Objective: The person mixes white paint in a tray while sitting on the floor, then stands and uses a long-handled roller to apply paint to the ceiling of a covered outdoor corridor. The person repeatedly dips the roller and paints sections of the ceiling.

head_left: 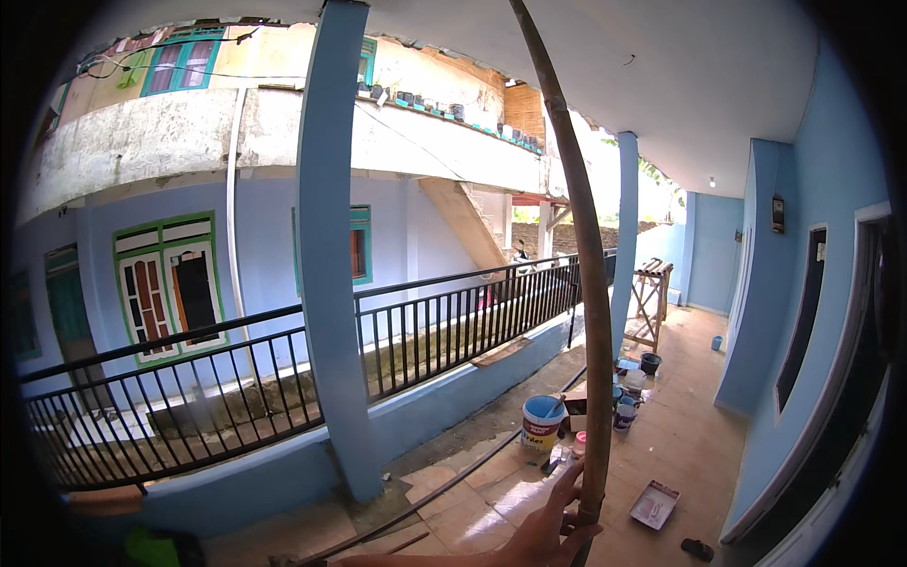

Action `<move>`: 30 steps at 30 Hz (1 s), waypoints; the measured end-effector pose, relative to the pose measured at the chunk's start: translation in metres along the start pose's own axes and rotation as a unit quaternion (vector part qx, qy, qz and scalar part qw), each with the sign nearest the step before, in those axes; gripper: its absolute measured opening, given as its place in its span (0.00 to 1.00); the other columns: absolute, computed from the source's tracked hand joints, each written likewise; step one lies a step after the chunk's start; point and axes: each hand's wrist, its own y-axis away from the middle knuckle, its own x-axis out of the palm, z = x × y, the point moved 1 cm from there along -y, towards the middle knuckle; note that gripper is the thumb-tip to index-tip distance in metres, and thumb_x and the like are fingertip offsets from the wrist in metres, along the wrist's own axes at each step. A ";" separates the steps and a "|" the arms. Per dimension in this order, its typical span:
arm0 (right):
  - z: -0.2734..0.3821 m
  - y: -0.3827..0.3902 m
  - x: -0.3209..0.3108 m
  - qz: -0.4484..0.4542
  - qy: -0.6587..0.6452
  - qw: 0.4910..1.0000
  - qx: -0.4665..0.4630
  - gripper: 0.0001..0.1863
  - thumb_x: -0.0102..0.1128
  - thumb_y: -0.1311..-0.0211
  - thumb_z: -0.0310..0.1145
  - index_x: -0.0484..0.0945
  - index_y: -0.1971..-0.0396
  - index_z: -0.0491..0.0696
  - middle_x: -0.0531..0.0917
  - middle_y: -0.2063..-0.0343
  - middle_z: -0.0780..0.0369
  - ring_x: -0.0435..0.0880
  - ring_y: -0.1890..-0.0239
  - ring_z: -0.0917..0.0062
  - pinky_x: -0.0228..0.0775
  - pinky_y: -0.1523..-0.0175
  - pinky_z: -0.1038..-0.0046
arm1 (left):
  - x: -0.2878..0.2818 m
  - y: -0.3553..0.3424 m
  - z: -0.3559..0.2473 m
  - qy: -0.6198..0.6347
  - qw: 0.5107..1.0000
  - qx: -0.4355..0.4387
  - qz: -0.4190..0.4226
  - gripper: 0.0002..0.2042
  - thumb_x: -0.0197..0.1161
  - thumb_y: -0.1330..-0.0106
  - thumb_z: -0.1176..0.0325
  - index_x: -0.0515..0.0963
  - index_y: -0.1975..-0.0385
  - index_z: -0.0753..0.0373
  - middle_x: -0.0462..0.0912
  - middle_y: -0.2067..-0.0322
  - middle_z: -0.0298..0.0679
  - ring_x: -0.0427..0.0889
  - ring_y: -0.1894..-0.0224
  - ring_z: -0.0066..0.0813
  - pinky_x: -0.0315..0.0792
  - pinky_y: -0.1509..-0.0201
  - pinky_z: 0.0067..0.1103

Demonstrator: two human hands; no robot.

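Observation:
A long brown bamboo pole (589, 246) rises from the lower edge, leaning a little, up past the pale ceiling to the top of the view. My left hand (537, 531) grips it near the bottom, one finger lying up along its side and the others bent around it. Both ends of the pole are out of sight. My right hand is not in view. Just left of the pole, a paint bucket (540, 437) with light blue inside and a brush-like handle stands on the tiled floor. A stained paint tray (654, 505) lies to the right.
Small tubs and a black bucket (650, 364) stand farther along the porch, before a wooden trestle (648, 307). A blue column (331, 255) and black railing (453, 331) bound the left, a blue wall (831, 142) the right. One sandal (697, 549) lies near the doorway.

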 end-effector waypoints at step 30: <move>-0.183 0.272 -0.029 -0.383 0.127 0.847 0.345 0.25 0.77 0.52 0.44 0.85 0.66 0.34 0.86 0.74 0.45 0.90 0.68 0.57 0.78 0.61 0.61 | 0.182 0.200 0.384 0.093 0.748 -0.581 0.308 0.33 0.62 0.32 0.66 0.57 0.30 0.65 0.70 0.40 0.56 0.85 0.53 0.47 0.83 0.54 0.37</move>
